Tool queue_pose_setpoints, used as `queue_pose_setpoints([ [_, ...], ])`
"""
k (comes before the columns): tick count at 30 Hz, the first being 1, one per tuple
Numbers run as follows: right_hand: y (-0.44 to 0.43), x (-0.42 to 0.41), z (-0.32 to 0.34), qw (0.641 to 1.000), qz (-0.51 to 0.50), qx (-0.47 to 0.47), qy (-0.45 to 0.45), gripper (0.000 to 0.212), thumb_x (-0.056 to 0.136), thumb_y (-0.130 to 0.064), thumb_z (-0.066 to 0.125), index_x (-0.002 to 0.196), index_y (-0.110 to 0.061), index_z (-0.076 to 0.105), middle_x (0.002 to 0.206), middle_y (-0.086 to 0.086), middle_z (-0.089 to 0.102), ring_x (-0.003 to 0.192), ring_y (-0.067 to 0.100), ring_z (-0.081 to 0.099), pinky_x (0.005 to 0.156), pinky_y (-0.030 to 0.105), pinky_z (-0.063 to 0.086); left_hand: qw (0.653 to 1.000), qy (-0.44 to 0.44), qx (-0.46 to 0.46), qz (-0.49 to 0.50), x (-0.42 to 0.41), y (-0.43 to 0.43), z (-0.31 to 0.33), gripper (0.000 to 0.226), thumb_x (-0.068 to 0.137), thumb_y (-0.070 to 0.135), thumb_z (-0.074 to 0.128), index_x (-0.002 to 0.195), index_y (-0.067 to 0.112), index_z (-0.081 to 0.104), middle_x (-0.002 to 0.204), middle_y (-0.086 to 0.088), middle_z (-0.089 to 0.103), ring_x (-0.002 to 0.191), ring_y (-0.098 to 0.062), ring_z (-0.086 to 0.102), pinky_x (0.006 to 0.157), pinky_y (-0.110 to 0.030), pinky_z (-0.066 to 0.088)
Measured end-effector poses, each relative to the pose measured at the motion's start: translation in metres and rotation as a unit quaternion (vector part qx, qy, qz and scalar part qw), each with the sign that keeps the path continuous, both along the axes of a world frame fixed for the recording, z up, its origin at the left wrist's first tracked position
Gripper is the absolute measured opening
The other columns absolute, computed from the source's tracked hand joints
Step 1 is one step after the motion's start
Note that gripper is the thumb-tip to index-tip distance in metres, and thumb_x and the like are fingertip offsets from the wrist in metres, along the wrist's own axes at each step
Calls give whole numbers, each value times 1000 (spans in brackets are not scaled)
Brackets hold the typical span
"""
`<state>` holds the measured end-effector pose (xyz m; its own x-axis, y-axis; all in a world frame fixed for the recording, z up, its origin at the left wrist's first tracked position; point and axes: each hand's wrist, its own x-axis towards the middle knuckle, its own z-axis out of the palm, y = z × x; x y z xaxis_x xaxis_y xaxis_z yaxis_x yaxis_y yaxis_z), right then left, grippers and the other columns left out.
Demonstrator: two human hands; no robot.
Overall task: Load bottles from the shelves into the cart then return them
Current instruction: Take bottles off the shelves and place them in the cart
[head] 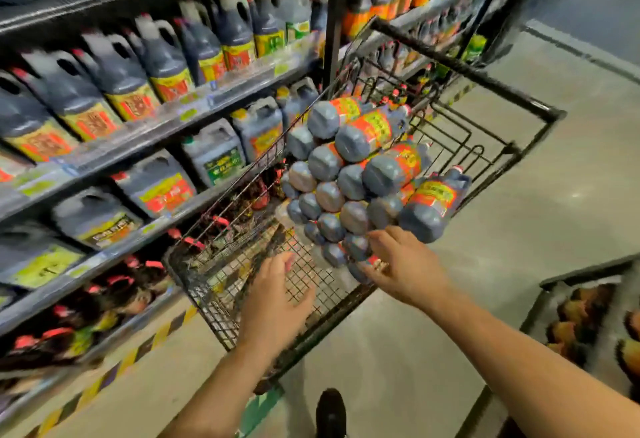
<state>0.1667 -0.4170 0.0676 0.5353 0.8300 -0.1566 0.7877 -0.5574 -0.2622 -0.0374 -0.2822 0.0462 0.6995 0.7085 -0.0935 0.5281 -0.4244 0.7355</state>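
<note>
In cart [214, 306], just ahead of both hands, lies bottle stack [349, 178]; right hand [405, 268] grips lowest bottle [356, 247]; left hand [277, 302] open above cart mesh, holds nothing. Risk: pulling bottom one frees pile, upper bottles may roll over cart side to floor [398, 351].

left hand [277, 302] palm down, fingers relaxed | right hand [407, 266] extended forward, grip unclear

Dark bottles [349, 181] lie stacked in the wire cart [214, 302] beside the shelves [194, 115]. The right hand [405, 264] grips a low bottle [356, 247]. The left hand [277, 299] hovers over the mesh, fingers relaxed.
</note>
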Motion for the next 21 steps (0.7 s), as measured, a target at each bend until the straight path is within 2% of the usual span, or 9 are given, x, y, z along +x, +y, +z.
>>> queue_pose_setpoints([
  [5, -2, 22, -39, 993, 91, -76, -3, 67, 80, -68, 46, 133, -27, 48, 130, -1, 52, 128, 27, 44, 100, 38, 40, 995, 56, -78, 19, 0, -17, -39, 58, 82, 47, 70, 131, 31, 43, 116, 11, 48, 107, -10, 50, 84, -32, 49],
  [9, 1, 27, -64, 981, 126, -146, -27, 65, 80, -75, 47, 131, -35, 50, 125, -2, 52, 127, 27, 43, 111, 41, 28, 984, 113, -138, 14, 1, -32, -83, 61, 81, 59, 65, 133, 33, 46, 126, 10, 51, 117, -12, 50, 91, -32, 46],
  [13, -2, 29, -77, 979, 145, -139, -31, 64, 81, -73, 49, 131, -34, 54, 118, -1, 57, 116, 28, 50, 108, 42, 30, 966, 168, -197, 5, -5, -48, -123, 64, 77, 79, 49, 130, 43, 48, 133, 12, 53, 118, -11, 52, 88, -27, 42],
  [15, -6, 31, -83, 977, 169, -121, -51, 64, 80, -74, 47, 126, -30, 58, 112, 0, 60, 109, 30, 55, 105, 45, 34, 957, 196, -213, -5, -8, -53, -137, 76, 73, 88, 36, 131, 41, 51, 133, 10, 57, 119, -12, 54, 92, -28, 44],
  [18, -12, 35, -91, 969, 187, -144, -70, 62, 80, -75, 46, 123, -33, 61, 115, -2, 61, 115, 29, 54, 110, 47, 27, 943, 205, -264, 13, -11, -60, -152, 98, 62, 101, 21, 127, 39, 59, 128, 14, 61, 115, -10, 58, 99, -34, 46],
  [21, -17, 39, -99, 970, 186, -142, -66, 55, 82, -76, 43, 110, -37, 70, 108, -3, 67, 115, 28, 56, 110, 50, 27, 945, 213, -247, 21, -14, -64, -158, 97, 63, 101, 19, 123, 40, 62, 125, 19, 63, 112, -7, 59, 98, -36, 48],
])
